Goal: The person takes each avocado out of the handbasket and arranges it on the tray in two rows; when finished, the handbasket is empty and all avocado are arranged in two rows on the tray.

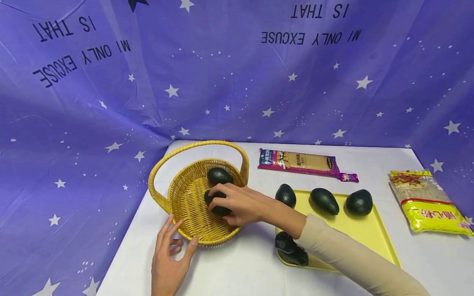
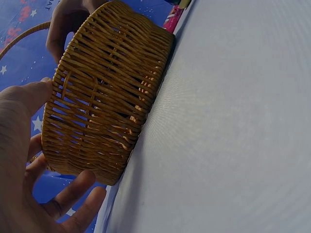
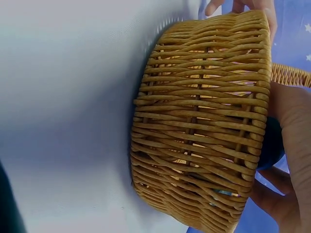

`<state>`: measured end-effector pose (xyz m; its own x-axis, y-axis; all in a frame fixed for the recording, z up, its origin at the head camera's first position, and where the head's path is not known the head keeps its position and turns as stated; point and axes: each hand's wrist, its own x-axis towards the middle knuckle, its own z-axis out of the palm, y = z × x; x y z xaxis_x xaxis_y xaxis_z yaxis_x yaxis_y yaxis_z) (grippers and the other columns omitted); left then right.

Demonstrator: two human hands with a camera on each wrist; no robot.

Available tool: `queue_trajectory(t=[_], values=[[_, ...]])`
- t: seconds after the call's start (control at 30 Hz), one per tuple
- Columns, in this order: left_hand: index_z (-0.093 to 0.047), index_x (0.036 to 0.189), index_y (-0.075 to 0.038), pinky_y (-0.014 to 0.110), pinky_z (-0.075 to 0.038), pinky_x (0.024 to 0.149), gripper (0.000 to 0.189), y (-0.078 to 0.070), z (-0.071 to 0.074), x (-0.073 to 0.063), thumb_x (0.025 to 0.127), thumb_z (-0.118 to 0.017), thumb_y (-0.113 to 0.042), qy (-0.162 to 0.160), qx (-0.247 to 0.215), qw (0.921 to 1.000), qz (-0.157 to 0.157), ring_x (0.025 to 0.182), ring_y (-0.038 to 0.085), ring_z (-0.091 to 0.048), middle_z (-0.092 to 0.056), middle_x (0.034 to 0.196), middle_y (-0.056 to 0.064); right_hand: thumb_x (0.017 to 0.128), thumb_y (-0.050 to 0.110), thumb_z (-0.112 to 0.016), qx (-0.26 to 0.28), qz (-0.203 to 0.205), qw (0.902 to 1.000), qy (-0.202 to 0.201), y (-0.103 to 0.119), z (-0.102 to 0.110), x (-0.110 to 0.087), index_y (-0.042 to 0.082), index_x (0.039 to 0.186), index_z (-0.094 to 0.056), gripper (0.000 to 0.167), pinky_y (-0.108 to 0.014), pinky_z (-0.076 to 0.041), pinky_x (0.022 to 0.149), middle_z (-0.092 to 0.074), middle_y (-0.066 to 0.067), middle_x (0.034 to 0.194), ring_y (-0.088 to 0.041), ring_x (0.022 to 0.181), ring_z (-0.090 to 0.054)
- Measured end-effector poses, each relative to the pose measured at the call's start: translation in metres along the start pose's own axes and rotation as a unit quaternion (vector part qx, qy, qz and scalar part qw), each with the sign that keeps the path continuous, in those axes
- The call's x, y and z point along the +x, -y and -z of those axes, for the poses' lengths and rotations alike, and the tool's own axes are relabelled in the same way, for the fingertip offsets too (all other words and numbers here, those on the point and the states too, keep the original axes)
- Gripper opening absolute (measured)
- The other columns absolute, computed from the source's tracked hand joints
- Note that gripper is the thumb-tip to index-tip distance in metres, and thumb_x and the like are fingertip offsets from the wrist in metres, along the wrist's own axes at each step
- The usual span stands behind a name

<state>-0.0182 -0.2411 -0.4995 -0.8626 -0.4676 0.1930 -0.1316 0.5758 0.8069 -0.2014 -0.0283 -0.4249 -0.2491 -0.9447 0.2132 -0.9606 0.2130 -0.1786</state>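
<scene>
A yellow wicker basket (image 1: pixel 192 201) with a tall arched handle stands on the left of the table. My right hand (image 1: pixel 237 203) reaches over its rim, fingers curled around a dark green avocado (image 1: pixel 221 210) inside. Another avocado (image 1: pixel 219 176) lies just behind that one in the basket. My left hand (image 1: pixel 170 259) is at the near left of the basket, thumb and fingers spread along the rim and touching it. The left wrist view shows the thumb (image 2: pixel 36 92) against the rim and the other fingers spread loosely. In the right wrist view the wicker wall partly hides the held avocado (image 3: pixel 272 144).
A yellow tray (image 1: pixel 364 230) on the right holds three avocados along its back and dark, shiny lumps (image 1: pixel 290 248) at its near left corner, partly behind my right arm. A purple noodle pack (image 1: pixel 300 161) lies behind; a yellow food bag (image 1: pixel 426 201) lies far right.
</scene>
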Motion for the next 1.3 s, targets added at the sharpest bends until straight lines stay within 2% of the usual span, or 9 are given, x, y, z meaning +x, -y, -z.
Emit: queue_trajectory(t=[0.23,0.33,0.47,0.77,0.9,1.0,1.13,1.3], values=[[-0.064,0.148,-0.021,0.022,-0.060,0.085,0.060,-0.001,0.000,0.000,0.093,-0.088,-0.027,0.001,-0.002,1.0000,0.002,0.105,0.013,-0.063,-0.040,0.168,-0.015,0.093,0.022,-0.082,0.014,-0.009,0.9998,-0.011,0.001,0.002,-0.008,0.027,0.133,-0.068,0.043,-0.032,-0.060,0.089,-0.051,-0.002,0.153,-0.023,0.132,-0.058],[-0.064,0.148,-0.021,0.024,-0.060,0.085,0.060,-0.001,0.000,0.000,0.094,-0.088,-0.028,0.003,0.000,1.0000,0.002,0.107,0.013,-0.063,-0.040,0.168,-0.014,0.092,0.022,-0.081,0.016,-0.011,0.9996,-0.020,0.001,0.003,-0.011,0.026,0.133,-0.068,0.043,-0.032,-0.060,0.088,-0.051,-0.001,0.153,-0.022,0.132,-0.058],[-0.064,0.148,-0.020,0.024,-0.060,0.085,0.060,-0.001,0.000,0.000,0.094,-0.088,-0.028,0.003,-0.001,1.0000,0.000,0.108,0.013,-0.063,-0.040,0.168,-0.013,0.091,0.020,-0.081,0.022,-0.015,0.9990,-0.036,0.003,0.006,-0.017,0.025,0.133,-0.069,0.044,-0.030,-0.059,0.080,-0.052,-0.001,0.152,-0.022,0.129,-0.059],[-0.064,0.148,-0.022,0.024,-0.060,0.085,0.060,0.001,0.000,-0.001,0.094,-0.088,-0.028,0.001,0.000,1.0000,-0.004,0.106,0.012,-0.063,-0.039,0.168,-0.015,0.090,0.020,-0.086,0.024,-0.018,0.9967,-0.075,0.008,0.016,-0.031,0.025,0.132,-0.067,0.046,-0.028,-0.059,0.080,-0.052,-0.002,0.151,-0.018,0.127,-0.058],[-0.064,0.149,-0.022,0.023,-0.060,0.085,0.060,0.001,0.000,0.000,0.094,-0.087,-0.029,0.001,-0.001,1.0000,-0.003,0.106,0.013,-0.063,-0.039,0.168,-0.015,0.089,0.019,-0.085,0.030,-0.020,0.9949,-0.094,0.007,0.017,-0.037,0.025,0.131,-0.068,0.046,-0.023,-0.057,0.077,-0.053,-0.003,0.150,-0.016,0.124,-0.058],[-0.064,0.149,-0.021,0.023,-0.060,0.085,0.060,0.000,0.000,0.000,0.094,-0.088,-0.028,0.001,-0.001,1.0000,-0.003,0.105,0.013,-0.063,-0.039,0.168,-0.015,0.088,0.018,-0.086,0.035,-0.022,0.9938,-0.103,0.007,0.017,-0.041,0.024,0.131,-0.068,0.047,-0.023,-0.057,0.078,-0.053,-0.004,0.150,-0.016,0.126,-0.058],[-0.064,0.149,-0.021,0.021,-0.059,0.085,0.061,-0.001,0.001,0.000,0.094,-0.088,-0.027,0.000,-0.003,1.0000,0.000,0.105,0.013,-0.063,-0.039,0.168,-0.015,0.087,0.018,-0.088,0.037,-0.029,0.9922,-0.116,0.007,0.018,-0.047,0.025,0.131,-0.069,0.049,-0.030,-0.061,0.085,-0.054,-0.004,0.150,-0.019,0.133,-0.057],[-0.064,0.149,-0.020,0.018,-0.058,0.084,0.061,-0.001,0.001,0.000,0.094,-0.088,-0.027,-0.002,-0.003,1.0000,-0.002,0.105,0.012,-0.062,-0.039,0.168,-0.014,0.086,0.018,-0.089,0.032,-0.036,0.9899,-0.134,0.008,0.021,-0.055,0.025,0.130,-0.068,0.049,-0.033,-0.061,0.091,-0.054,-0.004,0.150,-0.020,0.133,-0.058]])
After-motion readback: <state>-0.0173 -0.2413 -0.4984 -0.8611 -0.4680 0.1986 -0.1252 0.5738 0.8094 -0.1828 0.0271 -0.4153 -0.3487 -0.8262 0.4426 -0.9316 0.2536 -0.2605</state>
